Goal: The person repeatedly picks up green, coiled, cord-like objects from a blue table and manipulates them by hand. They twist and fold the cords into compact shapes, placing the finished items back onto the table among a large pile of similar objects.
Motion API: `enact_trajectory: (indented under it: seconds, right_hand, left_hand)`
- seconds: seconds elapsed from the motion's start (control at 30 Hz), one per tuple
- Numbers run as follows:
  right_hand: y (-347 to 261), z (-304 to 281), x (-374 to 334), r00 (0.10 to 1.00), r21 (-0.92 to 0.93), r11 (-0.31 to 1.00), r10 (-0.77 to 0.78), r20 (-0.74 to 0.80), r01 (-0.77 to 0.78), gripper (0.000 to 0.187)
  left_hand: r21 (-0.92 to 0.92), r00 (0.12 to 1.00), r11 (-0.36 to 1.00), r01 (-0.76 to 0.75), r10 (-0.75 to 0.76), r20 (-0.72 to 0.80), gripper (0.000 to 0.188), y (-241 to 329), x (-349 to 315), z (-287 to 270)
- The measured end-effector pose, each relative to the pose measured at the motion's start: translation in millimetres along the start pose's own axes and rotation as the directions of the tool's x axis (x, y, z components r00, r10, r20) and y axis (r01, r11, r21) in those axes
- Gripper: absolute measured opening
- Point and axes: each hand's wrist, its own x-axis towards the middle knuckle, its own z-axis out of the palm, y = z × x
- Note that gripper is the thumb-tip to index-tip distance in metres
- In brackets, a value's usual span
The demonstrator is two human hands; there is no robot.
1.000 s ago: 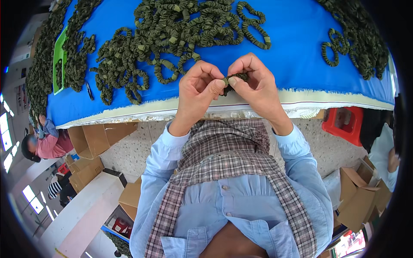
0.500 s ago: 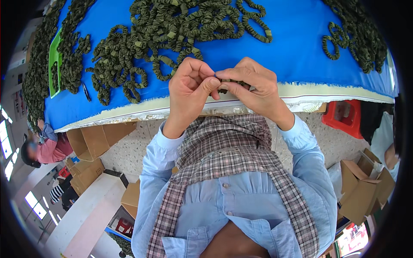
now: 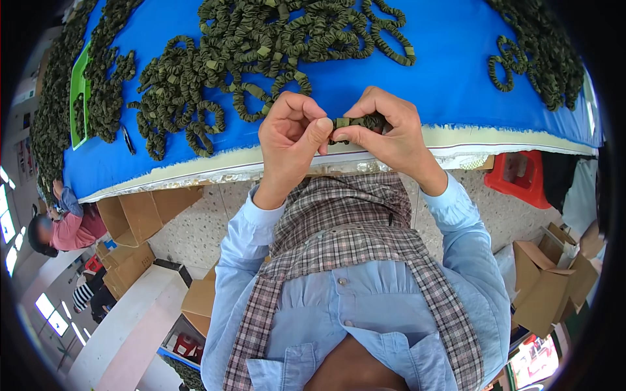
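Observation:
Just over the near edge of the blue-covered table, my two hands pinch one dark green scrunchie (image 3: 355, 122) between them. Closed on its left end is my left hand (image 3: 292, 133), thumb against forefinger. The right end is gripped by my right hand (image 3: 390, 130), with its thumb below and forefinger curled above. A lighter green patch of the band shows between the fingertips. Part of the ring is hidden behind my right fingers. Beyond my hands lies a large heap of similar scrunchies (image 3: 261, 49), some with light green tags.
A green tray (image 3: 78, 98) and a pen (image 3: 127, 139) lie at the left among more scrunchies. Another pile (image 3: 548, 58) is at the far right. Below the table are a red stool (image 3: 521, 179) and cardboard boxes (image 3: 544, 280). A person in pink (image 3: 72, 228) sits at the left.
My right forefinger has lifted off the top of the scrunchie, so more of the band and its lighter patch shows. Both hands stay in nearly the same place.

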Motion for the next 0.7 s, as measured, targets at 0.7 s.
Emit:
enact_trajectory:
  seconds: [0.7]
  right_hand:
    - [8.5,4.4,-0.2,1.000,-0.070,0.997,0.030,0.006,-0.030,0.022]
  left_hand:
    - [-0.032,1.000,0.999,-0.023,0.023,-0.002,0.017,-20.5,-0.6,-11.7]
